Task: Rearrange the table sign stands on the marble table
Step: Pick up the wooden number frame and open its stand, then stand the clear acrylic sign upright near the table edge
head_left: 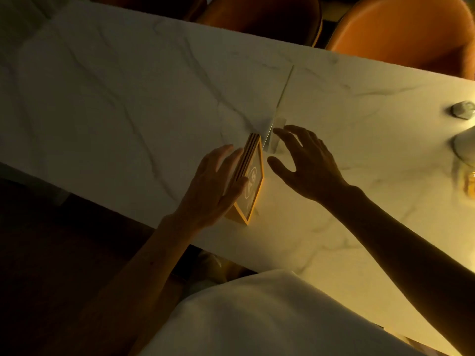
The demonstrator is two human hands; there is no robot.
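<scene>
A yellow-framed tent-shaped sign stand (253, 183) stands on the white marble table (115, 104), near its front edge. My left hand (213, 183) lies flat against the stand's left face, fingers straight and together. Just behind the yellow stand is a clear acrylic sign stand (279, 116), thin and upright, hard to make out in the dim light. My right hand (305, 160) hovers to the right of both stands with fingers spread, its fingertips close to the acrylic stand's base. It holds nothing.
Two orange chairs (401, 29) stand behind the table's far edge. At the right edge sit a small grey hexagonal object (462, 111) and a glass container (466, 155) with something yellow in it. A white garment fills the bottom of the view.
</scene>
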